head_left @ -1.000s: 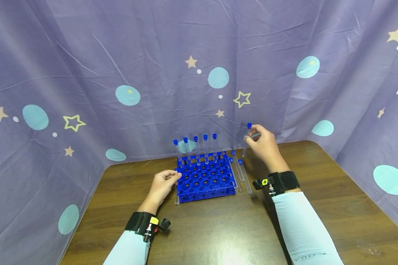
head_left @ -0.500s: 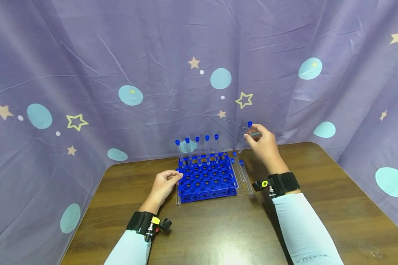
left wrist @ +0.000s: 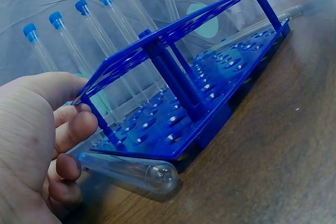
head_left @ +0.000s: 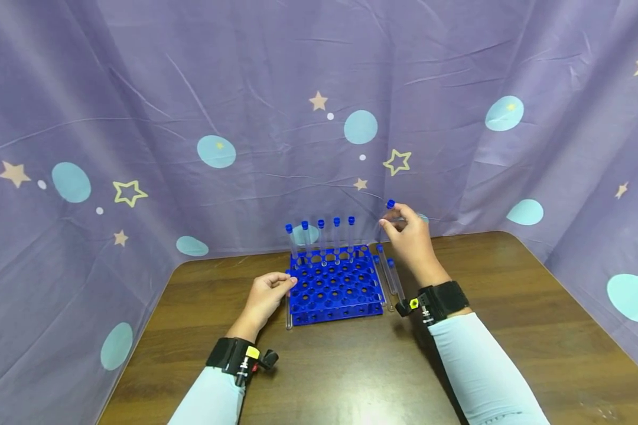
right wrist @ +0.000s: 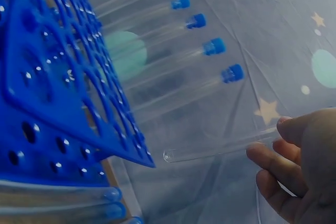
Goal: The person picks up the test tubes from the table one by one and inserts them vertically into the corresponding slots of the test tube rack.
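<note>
My left hand (head_left: 264,297) pinches the left edge of a blue test tube rack (head_left: 334,290), thumb above the top plate and fingers beneath it. Between the fingertips of my right hand (head_left: 412,243) is a clear test tube (right wrist: 220,150) with a blue cap (head_left: 390,204). Its rounded bottom hangs above the rack's back right corner, apart from the plate in the right wrist view. Several capped test tubes (head_left: 322,236) stand upright in the rack's back row. Another test tube (left wrist: 139,172) lies along the left side, under my left fingers.
Several capped test tubes (head_left: 387,274) lie on the wooden table (head_left: 319,366) close to the rack's right side. A purple curtain (head_left: 276,88) with stars and ovals hangs behind the table's back edge. Both wrists wear black camera straps (head_left: 443,301).
My right hand has moved left with the test tube, towards the rack's back right corner. The left hand keeps its grip on the rack. The whole head view has shifted slightly.
</note>
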